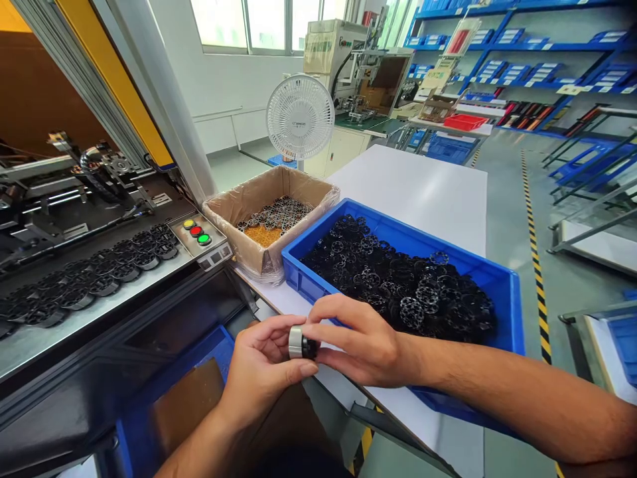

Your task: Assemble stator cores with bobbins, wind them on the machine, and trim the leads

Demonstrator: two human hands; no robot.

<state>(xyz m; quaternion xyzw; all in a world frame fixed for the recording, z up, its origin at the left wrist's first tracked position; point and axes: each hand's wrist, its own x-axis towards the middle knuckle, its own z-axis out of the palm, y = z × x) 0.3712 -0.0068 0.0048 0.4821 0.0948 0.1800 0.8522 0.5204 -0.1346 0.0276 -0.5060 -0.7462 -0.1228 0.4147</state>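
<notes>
Sitting between left hand (pixel 261 362) and right hand (pixel 365 338): silver-black ring (pixel 295 342), pinched in both grips.

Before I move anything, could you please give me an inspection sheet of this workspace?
Surface: white table carries the blue bin; a plastic-lined box stands beside the bin.
Job's things: a silver-and-black round part in hand; black discs heaped in the bin; ring-like parts in the box; black parts in rows on the machine ledge.
Clutter: a brown sheet, perhaps cardboard, low at left.
Hands: left hand and right hand both hold the round part.
Cables: dark hose or cable by the rear machine.
Surroundings: white fan, button panel, blue shelves, striped floor tape.
</notes>
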